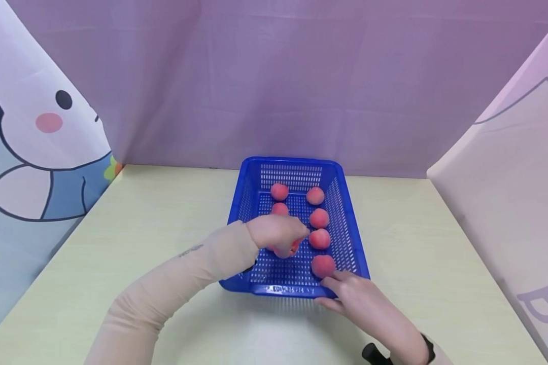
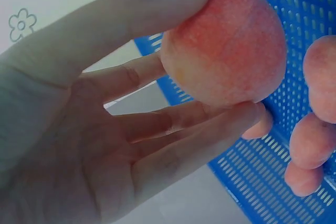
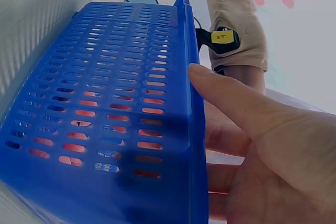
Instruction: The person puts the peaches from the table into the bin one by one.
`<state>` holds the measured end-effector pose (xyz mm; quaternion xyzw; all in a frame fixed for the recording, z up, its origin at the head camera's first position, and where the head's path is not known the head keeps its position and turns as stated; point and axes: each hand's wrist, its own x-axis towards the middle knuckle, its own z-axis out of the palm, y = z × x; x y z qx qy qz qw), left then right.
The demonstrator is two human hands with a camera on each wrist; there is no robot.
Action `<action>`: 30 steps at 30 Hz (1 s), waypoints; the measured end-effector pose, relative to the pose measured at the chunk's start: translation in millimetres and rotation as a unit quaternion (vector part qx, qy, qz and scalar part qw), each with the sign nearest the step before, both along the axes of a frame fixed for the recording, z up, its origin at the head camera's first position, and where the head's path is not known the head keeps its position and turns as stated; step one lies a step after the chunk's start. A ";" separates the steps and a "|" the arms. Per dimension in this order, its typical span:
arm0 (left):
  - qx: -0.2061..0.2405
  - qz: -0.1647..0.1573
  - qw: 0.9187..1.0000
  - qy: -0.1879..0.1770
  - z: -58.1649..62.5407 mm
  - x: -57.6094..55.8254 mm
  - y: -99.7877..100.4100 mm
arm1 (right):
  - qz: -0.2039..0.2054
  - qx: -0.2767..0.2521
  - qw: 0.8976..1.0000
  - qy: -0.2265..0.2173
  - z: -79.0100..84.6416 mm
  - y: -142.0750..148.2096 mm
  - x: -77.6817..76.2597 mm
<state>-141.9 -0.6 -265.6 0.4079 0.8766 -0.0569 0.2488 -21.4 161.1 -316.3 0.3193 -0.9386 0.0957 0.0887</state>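
Note:
A blue slotted plastic basket stands on the table with several pinkish-red peaches inside. My left hand is over the basket's left half, pinching a peach between thumb and fingertips, as the left wrist view shows. Behind that hand, two peaches lie in the left column, one at the far end and another partly covered by the hand. Along the right side runs a row of peaches, the nearest one beside my right hand. That hand grips the basket's near right rim, thumb outside the wall.
The pale table extends on both sides of the basket. A purple cloth backdrop rises behind it, and printed cartoon panels flank the table left and right. A black strap circles the right wrist.

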 end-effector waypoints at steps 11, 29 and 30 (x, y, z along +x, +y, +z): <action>-0.045 -0.004 0.999 0.002 -15.3 -2.0 6.2 | 0.005 0.002 1.000 0.005 -0.5 0.0 -0.4; -0.033 0.048 0.997 -0.046 -22.6 6.8 2.1 | 0.006 0.001 1.000 0.005 -1.2 0.2 -0.1; -0.030 0.048 0.997 -0.048 -22.8 7.3 1.5 | 0.005 0.002 1.000 0.004 -0.8 0.1 -0.1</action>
